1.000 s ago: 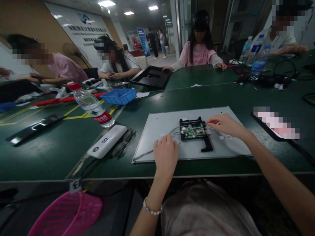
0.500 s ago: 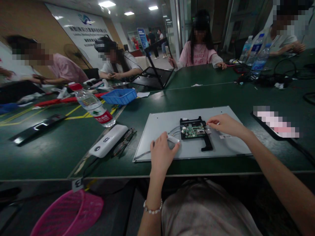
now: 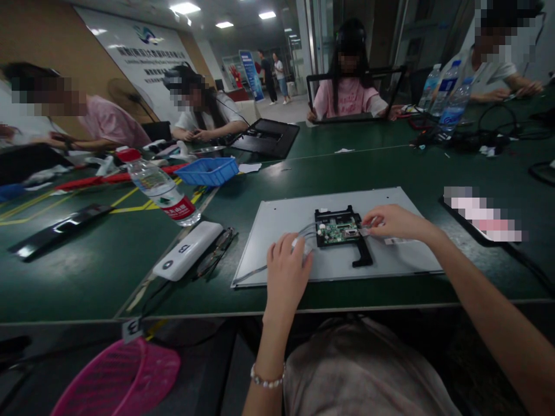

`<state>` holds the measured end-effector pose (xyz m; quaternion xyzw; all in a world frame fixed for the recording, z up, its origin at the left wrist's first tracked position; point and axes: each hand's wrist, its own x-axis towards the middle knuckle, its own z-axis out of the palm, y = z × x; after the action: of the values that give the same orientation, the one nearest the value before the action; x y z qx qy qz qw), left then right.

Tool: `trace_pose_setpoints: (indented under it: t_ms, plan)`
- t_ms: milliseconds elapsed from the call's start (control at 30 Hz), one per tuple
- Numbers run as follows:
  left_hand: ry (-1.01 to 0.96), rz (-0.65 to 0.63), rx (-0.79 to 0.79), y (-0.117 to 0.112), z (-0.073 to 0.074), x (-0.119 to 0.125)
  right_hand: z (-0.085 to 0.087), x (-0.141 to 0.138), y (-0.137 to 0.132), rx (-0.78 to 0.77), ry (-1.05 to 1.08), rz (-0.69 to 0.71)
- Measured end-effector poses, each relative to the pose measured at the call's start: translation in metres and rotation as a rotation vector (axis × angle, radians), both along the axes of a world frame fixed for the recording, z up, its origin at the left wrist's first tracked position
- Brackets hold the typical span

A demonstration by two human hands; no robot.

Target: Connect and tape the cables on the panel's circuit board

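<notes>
A flat pale-grey panel (image 3: pixel 269 231) lies on the table in front of me. On it sits a black plastic bracket (image 3: pixel 363 254) carrying a green circuit board (image 3: pixel 336 231). Grey cables (image 3: pixel 306 230) run from the board's left side towards my left hand (image 3: pixel 286 268). Its fingers are curled around a small white piece, mostly hidden beneath them. My right hand (image 3: pixel 396 222) has thumb and index finger pinched at the bracket's right edge, by a small shiny tab; what lies between the fingertips is too small to make out.
Left of the panel are folded glasses (image 3: pixel 214 254), a white power bank (image 3: pixel 188 251) and a tilted water bottle (image 3: pixel 162 193). Behind them stands a blue tray (image 3: pixel 208 171). A phone (image 3: pixel 481 216) lies at right. A pink basket (image 3: pixel 158 375) is below the table edge. Co-workers sit around the table.
My left fingers have closed further over the white piece, hiding more of it. My right hand stays at the bracket's edge. Across the table, a co-worker now holds a black frame upright.
</notes>
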<state>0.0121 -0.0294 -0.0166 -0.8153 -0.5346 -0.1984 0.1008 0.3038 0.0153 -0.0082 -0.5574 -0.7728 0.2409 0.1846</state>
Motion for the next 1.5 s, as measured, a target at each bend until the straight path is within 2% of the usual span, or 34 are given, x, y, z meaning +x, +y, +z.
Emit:
trace_pose_setpoints:
  t_ms: [133, 233, 333, 433, 533, 700, 767, 833, 967, 1100, 1300, 1400, 1500]
  plan:
    - [0.076, 0.004, -0.044, 0.002, 0.008, 0.000, -0.004, -0.005, 0.002, -0.009, -0.028, 0.026]
    - [0.093, 0.033, -0.019, 0.005, 0.017, -0.007, -0.003, -0.004, 0.002, -0.016, -0.023, 0.026]
    - [0.050, 0.048, 0.068, 0.009, 0.028, -0.019, 0.001, 0.005, 0.003, -0.003, -0.005, -0.050]
    - [0.017, 0.029, 0.123, 0.018, 0.033, -0.031, 0.000, 0.021, 0.005, 0.054, -0.039, -0.187]
    - [0.023, 0.018, 0.069, 0.027, 0.027, -0.039, -0.010, 0.039, 0.011, 0.085, -0.140, -0.299]
    - [-0.034, -0.022, -0.056, 0.035, 0.010, -0.050, -0.023, 0.053, 0.020, 0.149, -0.244, -0.362]
    - [-0.071, -0.052, -0.073, 0.035, 0.006, -0.052, -0.019, 0.047, 0.022, 0.183, -0.215, -0.327]
    - [-0.113, -0.073, -0.078, 0.035, 0.006, -0.052, -0.010, 0.034, 0.024, 0.206, -0.165, -0.231]
    - [-0.173, -0.114, -0.080, 0.035, 0.006, -0.049, 0.012, -0.002, 0.036, 0.247, -0.142, 0.032]
    - [-0.151, -0.178, -0.122, 0.035, 0.002, -0.049, 0.021, -0.040, 0.056, 0.269, -0.153, 0.182]
    - [-0.162, -0.244, -0.195, 0.035, -0.002, -0.051, 0.005, -0.079, 0.083, 0.245, -0.195, 0.210]
    - [-0.160, -0.257, -0.219, 0.033, -0.001, -0.050, 0.001, -0.084, 0.087, 0.249, -0.202, 0.163]
    - [-0.163, -0.260, -0.223, 0.032, -0.001, -0.050, 0.007, -0.076, 0.085, 0.292, -0.243, 0.099]
